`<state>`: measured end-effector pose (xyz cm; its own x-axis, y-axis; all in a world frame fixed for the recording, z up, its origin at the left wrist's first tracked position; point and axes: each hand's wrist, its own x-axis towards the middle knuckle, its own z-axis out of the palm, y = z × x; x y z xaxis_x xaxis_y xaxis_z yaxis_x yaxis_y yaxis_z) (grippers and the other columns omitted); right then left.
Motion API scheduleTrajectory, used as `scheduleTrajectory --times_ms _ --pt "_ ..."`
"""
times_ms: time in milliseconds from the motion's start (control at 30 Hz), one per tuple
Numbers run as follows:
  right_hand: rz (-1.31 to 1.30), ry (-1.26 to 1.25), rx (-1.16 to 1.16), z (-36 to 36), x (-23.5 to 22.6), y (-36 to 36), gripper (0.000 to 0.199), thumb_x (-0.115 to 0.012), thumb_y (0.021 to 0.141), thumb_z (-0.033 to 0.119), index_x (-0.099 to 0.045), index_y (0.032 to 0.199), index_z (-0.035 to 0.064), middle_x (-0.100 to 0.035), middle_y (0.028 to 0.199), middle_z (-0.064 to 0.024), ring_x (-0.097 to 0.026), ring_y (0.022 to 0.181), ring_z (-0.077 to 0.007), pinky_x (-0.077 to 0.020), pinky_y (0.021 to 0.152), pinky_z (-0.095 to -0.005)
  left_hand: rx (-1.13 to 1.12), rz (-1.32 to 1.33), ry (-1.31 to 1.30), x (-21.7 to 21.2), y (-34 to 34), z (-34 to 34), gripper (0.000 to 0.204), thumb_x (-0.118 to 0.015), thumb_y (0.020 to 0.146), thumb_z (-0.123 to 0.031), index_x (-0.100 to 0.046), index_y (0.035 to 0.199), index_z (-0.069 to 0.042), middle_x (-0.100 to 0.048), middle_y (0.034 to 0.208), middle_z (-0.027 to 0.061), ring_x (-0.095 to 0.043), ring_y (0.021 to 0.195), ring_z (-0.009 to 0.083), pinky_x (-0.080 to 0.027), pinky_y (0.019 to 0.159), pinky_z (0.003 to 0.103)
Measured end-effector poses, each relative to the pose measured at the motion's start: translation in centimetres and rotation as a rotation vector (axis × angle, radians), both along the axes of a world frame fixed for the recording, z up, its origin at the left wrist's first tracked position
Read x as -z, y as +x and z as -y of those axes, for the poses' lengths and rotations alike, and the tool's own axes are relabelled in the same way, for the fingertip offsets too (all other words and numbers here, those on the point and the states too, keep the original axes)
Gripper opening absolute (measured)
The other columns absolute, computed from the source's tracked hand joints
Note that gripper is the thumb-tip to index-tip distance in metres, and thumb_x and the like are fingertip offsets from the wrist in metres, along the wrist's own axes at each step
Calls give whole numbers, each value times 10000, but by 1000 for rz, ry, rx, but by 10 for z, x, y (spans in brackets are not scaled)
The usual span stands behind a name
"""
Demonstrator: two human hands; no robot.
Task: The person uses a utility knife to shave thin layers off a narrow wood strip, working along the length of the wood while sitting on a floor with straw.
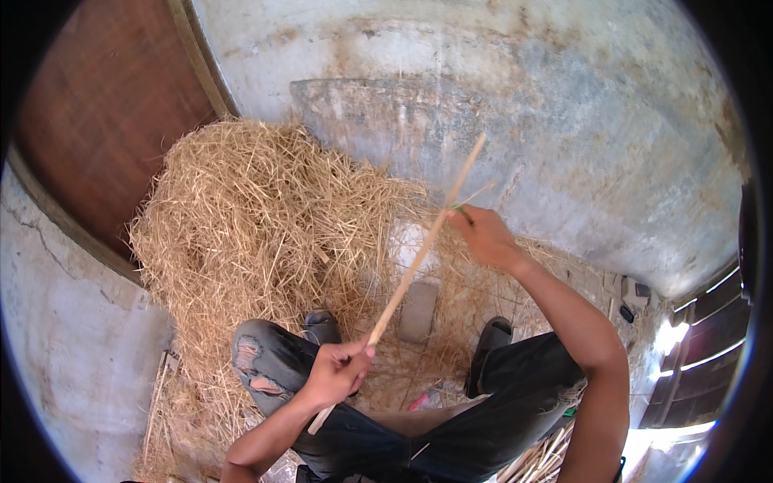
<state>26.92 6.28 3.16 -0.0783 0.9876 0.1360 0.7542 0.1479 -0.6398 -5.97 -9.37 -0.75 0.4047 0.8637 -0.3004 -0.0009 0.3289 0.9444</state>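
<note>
A long pale wooden stick [413, 270] slants across the middle, its far end up toward the wall and its near end over my left thigh. My left hand [338, 373] is closed round the lower part of this stick. Farther up, my right hand [486, 237] is closed against the stick's side on a small green-and-dark tool [460, 211], mostly hidden by the fingers. A thin pale sliver [481, 191] sticks out beside the stick there; whether it is still attached I cannot tell.
A big heap of straw [258, 209] lies at the left against the stained wall [515, 105] and a brown panel [88, 121]. Between my feet is a grey-brown block [418, 312] on the straw-strewn floor. Several thin sticks [538, 460] lie beside my right leg.
</note>
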Motion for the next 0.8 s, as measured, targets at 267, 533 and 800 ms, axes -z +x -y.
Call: scheduleTrajectory --times_ms 267,533,800 --pt "62 71 284 -37 20 94 508 -461 1054 428 -697 1157 -9 -699 1036 -275 -636 1058 -459 -491 923 -467 87 -102 -25 -6 -50 49 343 -610 1036 -129 -629 1374 -74 -509 661 -49 -447 519 20 -346 450 208" --pt "-109 208 680 -26 54 195 645 -469 1038 517 -684 1074 -90 -695 963 -290 -662 966 -399 -481 911 -435 -13 -109 -35 -7 -91 87 369 -612 1036 -143 -608 1402 -91 -540 658 -36 -457 525 17 -367 460 199" --pt "-119 165 183 4 9 80 469 -504 1056 419 -655 1142 -17 -629 805 -233 -574 741 -323 -486 783 -398 -68 -25 84 1 -46 47 369 -592 1046 -142 -599 1410 -82 -534 654 -40 -443 504 15 -349 455 195"
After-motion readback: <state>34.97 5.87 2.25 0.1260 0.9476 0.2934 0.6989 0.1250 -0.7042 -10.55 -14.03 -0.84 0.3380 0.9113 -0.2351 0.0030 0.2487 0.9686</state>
